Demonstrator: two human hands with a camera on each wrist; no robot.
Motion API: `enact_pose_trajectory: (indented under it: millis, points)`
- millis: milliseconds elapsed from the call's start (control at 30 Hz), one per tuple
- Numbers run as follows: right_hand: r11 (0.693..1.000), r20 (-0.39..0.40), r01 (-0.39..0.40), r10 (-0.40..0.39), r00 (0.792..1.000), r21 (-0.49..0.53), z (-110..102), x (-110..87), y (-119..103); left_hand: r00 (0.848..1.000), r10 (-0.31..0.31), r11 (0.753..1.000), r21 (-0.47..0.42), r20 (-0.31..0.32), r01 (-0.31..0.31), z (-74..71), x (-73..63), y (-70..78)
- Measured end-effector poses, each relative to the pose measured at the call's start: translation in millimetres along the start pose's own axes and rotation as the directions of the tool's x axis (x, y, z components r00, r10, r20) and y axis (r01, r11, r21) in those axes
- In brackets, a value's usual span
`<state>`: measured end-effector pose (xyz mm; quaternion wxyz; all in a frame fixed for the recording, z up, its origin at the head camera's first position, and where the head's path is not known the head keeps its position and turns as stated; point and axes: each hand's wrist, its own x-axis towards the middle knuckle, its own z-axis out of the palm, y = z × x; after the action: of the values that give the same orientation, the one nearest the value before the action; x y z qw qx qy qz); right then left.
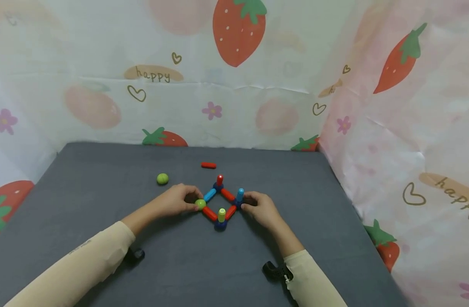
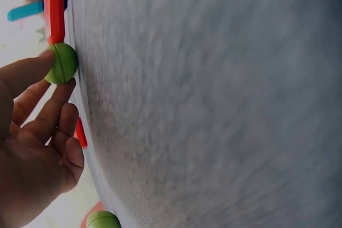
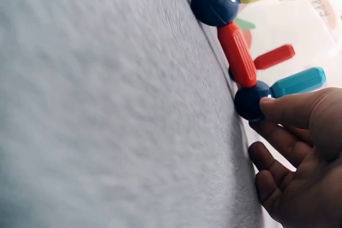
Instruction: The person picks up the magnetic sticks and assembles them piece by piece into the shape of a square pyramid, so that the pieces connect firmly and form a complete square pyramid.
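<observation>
Head view shows you a cloth backdrop (image 1: 234,96), creased and printed with strawberries, hearts and flowers, behind your table (image 1: 188,264). Grey cloth covers the table, its fine grain showing in both wrist views. Your cream sleeves (image 1: 85,260) reach in from the near side. Between your hands lies the frame (image 1: 228,195), a four-sided ring near the middle of the table, with three grooved red sides (image 1: 209,213) and one blue side (image 1: 209,195). Its corners are round and glossy: a navy near ball (image 1: 220,225), far ball (image 1: 218,186) and right ball (image 1: 238,204), plus a seamed green ball (image 1: 200,204) at the left. A rod stands on each navy corner: yellow-green rod (image 1: 221,214) near, blue rod (image 1: 240,195) right, red rod (image 1: 220,180) far.

Your left hand (image 1: 175,200) pinches the green ball between thumb and fingertips, the gap no wider than the ball. Your right hand (image 1: 266,209) pinches the right ball below its blue rod, its other fingers loosely bent.

For moving, both side edges of the table stand well apart from your hands, and grey cloth stretches from the frame toward you. Beyond the frame, short of the back edge, lie a loose rod (image 1: 209,165) in red and, farther left, a second green ball (image 1: 162,178).
</observation>
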<state>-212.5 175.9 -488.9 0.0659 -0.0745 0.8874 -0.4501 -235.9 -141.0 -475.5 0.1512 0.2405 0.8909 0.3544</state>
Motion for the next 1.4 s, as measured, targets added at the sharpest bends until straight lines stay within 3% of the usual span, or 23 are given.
enact_pose_trajectory:
  millis: [467, 700, 1167, 1400]
  points:
    - [0.999, 0.044, -0.004, 0.006, 0.999, -0.053, -10.0, 25.8, -6.9, 0.995, -0.085, 0.991, -0.107, -0.061, 0.078, 16.5, -11.5, 17.1]
    - [0.996, 0.028, -0.022, 0.024, 0.999, -0.084, -6.6, 33.5, -8.3, 0.990, -0.112, 0.990, -0.090, -0.082, 0.105, 21.7, -12.8, 23.9]
    - [0.997, -0.041, -0.006, 0.002, 0.999, -0.077, -11.9, 7.6, -10.9, 0.984, -0.129, 0.989, -0.089, -0.126, 0.119, 31.6, -11.2, 33.2]
    - [1.000, -0.015, 0.004, -0.004, 1.000, -0.028, -12.0, -11.6, -5.2, 0.978, -0.158, 0.984, -0.109, -0.134, 0.144, 35.2, -9.6, 37.9]
